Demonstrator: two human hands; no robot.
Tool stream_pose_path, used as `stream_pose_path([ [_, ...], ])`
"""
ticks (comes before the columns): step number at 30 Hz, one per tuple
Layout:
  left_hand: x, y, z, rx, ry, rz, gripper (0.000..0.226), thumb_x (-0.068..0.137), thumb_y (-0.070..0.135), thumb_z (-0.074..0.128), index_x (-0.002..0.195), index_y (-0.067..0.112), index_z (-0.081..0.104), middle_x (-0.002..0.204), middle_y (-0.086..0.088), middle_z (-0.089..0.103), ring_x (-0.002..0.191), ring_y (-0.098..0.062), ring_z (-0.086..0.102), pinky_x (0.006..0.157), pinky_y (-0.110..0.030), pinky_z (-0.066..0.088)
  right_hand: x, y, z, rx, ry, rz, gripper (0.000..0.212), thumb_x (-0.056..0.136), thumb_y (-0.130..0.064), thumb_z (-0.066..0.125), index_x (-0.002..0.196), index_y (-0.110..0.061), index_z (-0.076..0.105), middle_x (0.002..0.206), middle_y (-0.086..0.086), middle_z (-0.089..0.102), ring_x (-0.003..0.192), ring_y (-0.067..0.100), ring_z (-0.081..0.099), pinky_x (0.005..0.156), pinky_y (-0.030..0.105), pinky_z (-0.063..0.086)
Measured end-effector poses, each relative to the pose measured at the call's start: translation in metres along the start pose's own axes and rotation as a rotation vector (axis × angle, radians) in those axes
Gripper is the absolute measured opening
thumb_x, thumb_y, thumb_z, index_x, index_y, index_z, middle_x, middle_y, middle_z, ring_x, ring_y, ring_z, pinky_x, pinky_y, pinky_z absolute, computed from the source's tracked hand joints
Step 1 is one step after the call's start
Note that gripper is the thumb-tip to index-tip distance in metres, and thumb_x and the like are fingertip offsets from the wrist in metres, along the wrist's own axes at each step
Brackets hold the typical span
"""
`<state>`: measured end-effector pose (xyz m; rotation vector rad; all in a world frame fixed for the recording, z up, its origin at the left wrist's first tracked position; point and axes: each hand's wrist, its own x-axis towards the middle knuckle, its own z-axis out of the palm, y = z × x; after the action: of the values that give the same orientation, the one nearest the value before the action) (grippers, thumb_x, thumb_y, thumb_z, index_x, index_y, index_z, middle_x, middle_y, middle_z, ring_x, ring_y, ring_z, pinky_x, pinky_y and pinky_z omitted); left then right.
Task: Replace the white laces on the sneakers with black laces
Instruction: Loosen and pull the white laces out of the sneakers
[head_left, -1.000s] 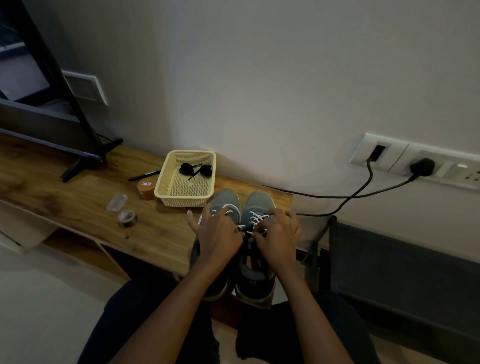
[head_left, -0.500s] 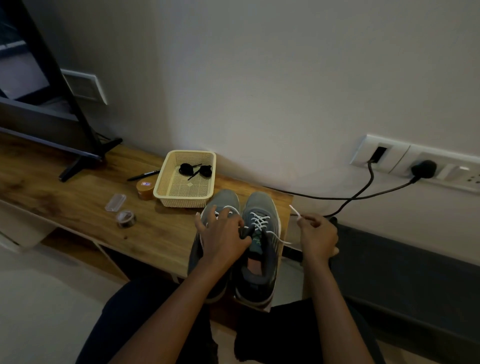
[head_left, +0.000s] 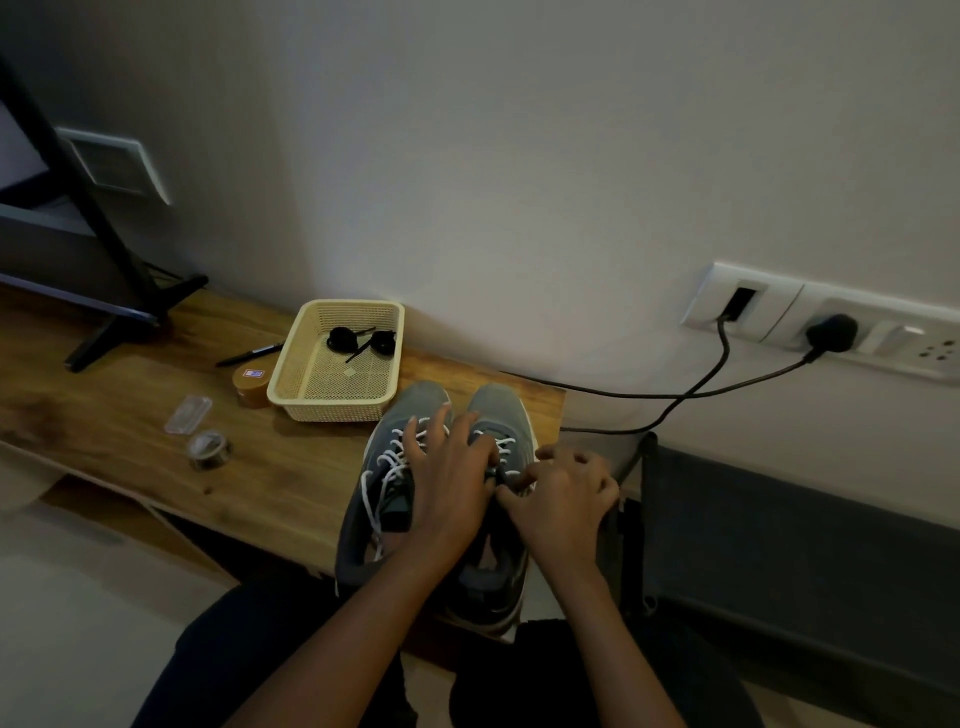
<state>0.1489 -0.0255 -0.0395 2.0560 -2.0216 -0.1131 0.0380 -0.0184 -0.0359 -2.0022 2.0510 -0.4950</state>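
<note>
Down at the bench's (head_left: 130, 415) end, the right hand (head_left: 563, 499) is curled up tight, thumb and forefinger pinching the white lace (head_left: 505, 446) of the outer grey sneaker (head_left: 496, 408). The left hand (head_left: 452, 483) lies palm down across both shoes, fingers spread and pressing, gripping nothing. Under those fingers sits the second sneaker (head_left: 400, 410), its own white lacing (head_left: 387, 462) loose and threaded through the eyelets. Both shoes stand side by side, toes to the wall. Just beside the toes there's a cream mesh basket (head_left: 337, 402), and the black laces (head_left: 358, 340) lie coiled in its far end. Further out: a round brown tin (head_left: 249, 384) touching the basket, a pen (head_left: 249, 355), a clear plastic case (head_left: 188, 414) and a tape roll (head_left: 209, 449).
</note>
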Motion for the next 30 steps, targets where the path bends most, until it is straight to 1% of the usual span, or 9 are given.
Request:
stream_pose_path([
  [7,-0.001,-0.001,0.001,-0.035,0.054,-0.012,0.012,0.09,0.03,0.058,0.101,0.03,0.063,0.148,0.01,0.036,0.144,-0.02,0.01,0.11,-0.047,-0.007,-0.002,0.0,0.002,0.038,-0.011,0.076,0.029,0.085,-0.043,0.061,0.1,-0.021,0.072,0.128,-0.008,0.05,0.124,0.02,0.028,0.098,0.036,0.021],
  [10,0.003,-0.004,-0.001,-0.247,0.153,-0.166,0.004,0.086,0.03,0.065,0.088,0.029,0.062,0.139,0.009,0.046,0.14,-0.018,0.02,0.11,-0.045,0.002,-0.003,0.0,0.002,0.049,0.011,0.115,0.029,0.084,-0.042,0.061,0.098,-0.018,0.071,0.122,-0.006,0.054,0.119,0.021,0.03,0.094,0.035,0.025],
  [12,0.007,-0.007,-0.005,-0.334,0.174,-0.245,0.009,0.084,0.031,0.066,0.083,0.03,0.058,0.136,0.008,0.048,0.137,-0.018,0.022,0.109,-0.043,0.006,-0.002,-0.001,0.004,0.034,0.016,0.145,0.032,0.084,-0.042,0.061,0.1,-0.017,0.07,0.12,-0.005,0.055,0.117,0.021,0.031,0.093,0.035,0.027],
  [14,0.008,-0.009,-0.007,-0.3,0.137,-0.214,0.011,0.085,0.032,0.065,0.092,0.032,0.057,0.138,0.008,0.044,0.138,-0.018,0.02,0.109,-0.043,0.006,-0.001,-0.002,0.005,0.017,0.014,0.153,0.035,0.083,-0.044,0.061,0.104,-0.016,0.069,0.121,-0.005,0.055,0.117,0.021,0.031,0.093,0.035,0.028],
  [17,0.004,-0.007,-0.004,-0.193,0.041,-0.043,0.027,0.084,0.029,0.063,0.11,0.034,0.055,0.147,0.008,0.032,0.142,-0.019,0.009,0.11,-0.044,-0.002,-0.001,-0.004,0.005,0.031,0.018,0.152,0.036,0.083,-0.044,0.061,0.104,-0.016,0.069,0.12,-0.004,0.054,0.116,0.02,0.032,0.092,0.034,0.028],
  [21,0.0,-0.008,0.0,-0.014,-0.018,0.048,0.022,0.086,0.038,0.063,0.107,0.035,0.06,0.154,0.008,0.021,0.145,-0.023,-0.001,0.106,-0.047,-0.012,0.001,-0.004,0.007,0.138,0.016,0.19,0.029,0.081,-0.04,0.064,0.093,-0.015,0.07,0.112,-0.006,0.059,0.111,0.019,0.032,0.09,0.034,0.028],
  [24,0.001,-0.007,0.0,-0.04,-0.012,0.024,0.016,0.088,0.035,0.061,0.103,0.033,0.064,0.154,0.009,0.024,0.145,-0.022,0.0,0.105,-0.044,-0.013,0.001,-0.002,0.007,0.201,0.012,0.225,0.027,0.08,-0.042,0.064,0.087,-0.016,0.071,0.103,-0.005,0.061,0.112,0.02,0.034,0.089,0.035,0.028],
  [27,0.003,-0.007,0.001,-0.128,0.046,-0.029,0.009,0.087,0.034,0.062,0.096,0.032,0.065,0.149,0.011,0.033,0.144,-0.02,0.006,0.106,-0.042,-0.01,0.001,-0.003,0.006,0.156,0.022,0.219,0.028,0.081,-0.042,0.064,0.09,-0.017,0.071,0.107,-0.006,0.06,0.113,0.021,0.034,0.091,0.035,0.027],
  [30,0.007,-0.013,-0.004,-0.268,0.203,-0.163,0.007,0.084,0.031,0.067,0.083,0.03,0.06,0.139,0.01,0.044,0.141,-0.019,0.017,0.109,-0.046,0.001,-0.001,-0.004,0.004,0.117,0.033,0.215,0.029,0.081,-0.042,0.065,0.094,-0.017,0.072,0.115,-0.006,0.059,0.115,0.022,0.033,0.092,0.036,0.027],
])
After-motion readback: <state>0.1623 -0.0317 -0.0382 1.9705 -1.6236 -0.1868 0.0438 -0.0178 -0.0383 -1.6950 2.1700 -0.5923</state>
